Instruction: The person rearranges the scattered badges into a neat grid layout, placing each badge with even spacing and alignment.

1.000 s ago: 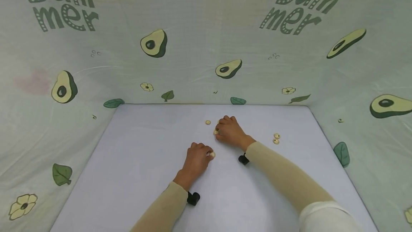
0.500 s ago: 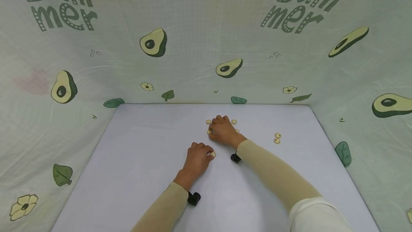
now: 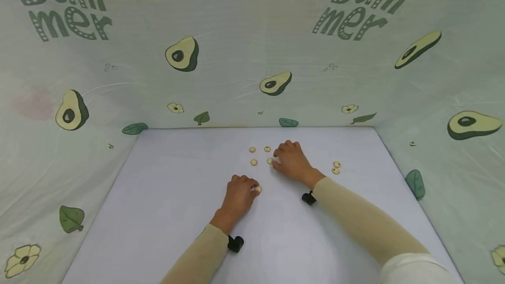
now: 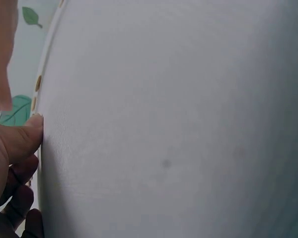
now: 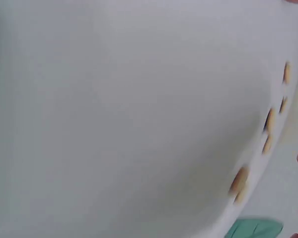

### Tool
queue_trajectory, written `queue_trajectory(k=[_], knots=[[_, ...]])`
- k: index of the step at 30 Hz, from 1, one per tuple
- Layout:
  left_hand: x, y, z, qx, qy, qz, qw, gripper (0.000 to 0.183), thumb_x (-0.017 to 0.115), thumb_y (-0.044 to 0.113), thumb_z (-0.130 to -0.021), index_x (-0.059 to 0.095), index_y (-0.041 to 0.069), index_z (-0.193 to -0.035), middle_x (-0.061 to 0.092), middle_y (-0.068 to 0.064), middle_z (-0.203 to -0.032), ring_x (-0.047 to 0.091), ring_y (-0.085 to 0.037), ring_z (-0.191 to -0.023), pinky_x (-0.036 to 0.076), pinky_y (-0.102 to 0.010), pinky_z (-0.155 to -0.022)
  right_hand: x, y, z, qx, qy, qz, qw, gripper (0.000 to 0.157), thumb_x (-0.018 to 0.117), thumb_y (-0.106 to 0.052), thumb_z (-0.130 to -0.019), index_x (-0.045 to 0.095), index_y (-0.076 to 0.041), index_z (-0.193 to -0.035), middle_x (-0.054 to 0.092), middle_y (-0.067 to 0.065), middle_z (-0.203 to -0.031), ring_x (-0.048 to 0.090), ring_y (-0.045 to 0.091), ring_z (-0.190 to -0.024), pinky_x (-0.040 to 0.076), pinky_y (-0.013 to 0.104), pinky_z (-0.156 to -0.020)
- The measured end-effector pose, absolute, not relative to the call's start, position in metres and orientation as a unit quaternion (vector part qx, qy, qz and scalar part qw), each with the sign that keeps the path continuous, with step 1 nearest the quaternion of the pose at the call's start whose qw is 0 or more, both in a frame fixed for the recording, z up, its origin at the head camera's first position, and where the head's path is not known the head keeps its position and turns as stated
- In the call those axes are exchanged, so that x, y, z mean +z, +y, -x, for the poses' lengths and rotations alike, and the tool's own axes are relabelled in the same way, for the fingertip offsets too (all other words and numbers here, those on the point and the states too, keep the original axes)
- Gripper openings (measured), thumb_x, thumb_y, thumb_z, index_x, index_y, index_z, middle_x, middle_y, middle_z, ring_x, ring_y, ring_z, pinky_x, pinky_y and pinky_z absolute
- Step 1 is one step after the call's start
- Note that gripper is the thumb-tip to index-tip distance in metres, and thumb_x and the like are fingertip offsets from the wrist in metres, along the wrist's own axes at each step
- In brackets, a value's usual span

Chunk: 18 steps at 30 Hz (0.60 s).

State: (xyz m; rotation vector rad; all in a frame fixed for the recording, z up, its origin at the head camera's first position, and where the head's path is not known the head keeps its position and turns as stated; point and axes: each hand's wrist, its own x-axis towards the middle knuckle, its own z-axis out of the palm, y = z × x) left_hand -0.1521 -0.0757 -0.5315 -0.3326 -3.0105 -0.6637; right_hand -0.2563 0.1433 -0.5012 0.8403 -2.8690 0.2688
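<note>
My left hand [image 3: 238,196] rests on the white table and pinches a small round pale-yellow disc [image 3: 258,189] between thumb and forefinger. In the left wrist view the thumb [image 4: 27,136] hides that disc. My right hand [image 3: 293,161] is farther back, its fingers bent loosely with a gap between thumb and forefinger. Just left of its thumb lies a disc [image 3: 270,161], with another disc [image 3: 254,162] beside it. Behind these are a back-left disc [image 3: 252,149] and a second back disc [image 3: 267,148]. The right wrist view shows several blurred discs [image 5: 269,120] past the hand.
Off to the right, a dark-marked disc [image 3: 336,164] and a nearer disc [image 3: 336,171] lie together. The white table [image 3: 169,205] ends at a pale cloth [image 3: 232,56] printed with avocados and leaves. A small black camera [image 3: 236,244] is strapped to the left wrist.
My right hand went left with a disc, set it down in the front row, and has drawn back to the right, uncovering two discs. My left hand keeps its place.
</note>
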Motion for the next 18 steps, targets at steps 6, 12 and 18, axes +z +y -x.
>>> queue_trajectory(k=[6, 12, 18], knots=[[-0.529, -0.076, 0.151, -0.218, -0.971, 0.098, 0.019, 0.017, 0.081, 0.026, -0.095, 0.080, 0.017, -0.109, 0.074, -0.001, -0.107, 0.059, -0.024, -0.107, 0.050, -0.041, -0.089, -0.500, 0.218, 0.240, 0.072, -0.964, -0.232, 0.109, 0.023, 0.072, -0.027, -0.099, 0.076, -0.006, -0.106, 0.070, 0.011, -0.107, 0.056, 0.031, -0.105, 0.040, 0.053, -0.095], [-0.531, -0.075, 0.151, -0.221, -0.970, 0.097, 0.019, 0.016, 0.081, 0.025, -0.094, 0.079, 0.017, -0.108, 0.074, -0.001, -0.105, 0.059, -0.025, -0.106, 0.050, -0.042, -0.090, -0.500, 0.289, 0.222, 0.044, -0.977, -0.176, 0.109, 0.025, 0.073, -0.024, -0.096, 0.075, -0.002, -0.107, 0.070, 0.016, -0.106, 0.056, 0.039, -0.106, 0.040, 0.061, -0.093], [-0.530, -0.073, 0.151, -0.216, -0.972, 0.094, 0.015, 0.016, 0.081, 0.025, -0.095, 0.079, 0.017, -0.108, 0.074, -0.001, -0.107, 0.059, -0.025, -0.107, 0.049, -0.042, -0.091, -0.501, 0.321, 0.208, 0.055, -0.983, -0.164, 0.056, 0.029, 0.072, -0.021, -0.096, 0.074, 0.002, -0.114, 0.069, 0.019, -0.112, 0.056, 0.043, -0.110, 0.039, 0.065, -0.093]])
